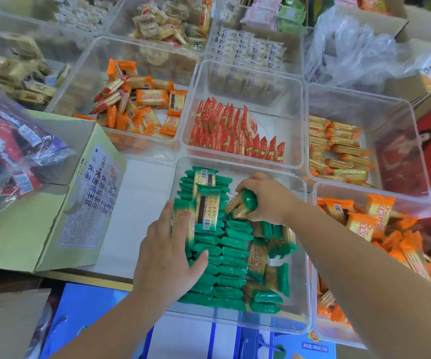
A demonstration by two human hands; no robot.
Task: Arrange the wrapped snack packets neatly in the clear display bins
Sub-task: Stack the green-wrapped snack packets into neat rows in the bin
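Note:
A clear bin (pixel 301 301) right in front of me holds green-wrapped cracker packets (pixel 231 251), stacked in rows on its left side and loose on its right. My left hand (pixel 169 255) presses flat against the left side of the stacked rows, fingers straight, thumb lying across the packets. My right hand (pixel 267 199) grips a few green packets (pixel 242 204) above the middle of the bin. Two green packets (pixel 206 200) lie label-up on top of the stack.
Around it stand more clear bins: red packets (pixel 235 133) in neat rows behind, orange packets (pixel 141 104) back left, orange-tipped ones (pixel 338 151) back right, orange packets (pixel 380 226) at right. A green carton (pixel 53 211) stands at left and a blue bag (pixel 90 314) below.

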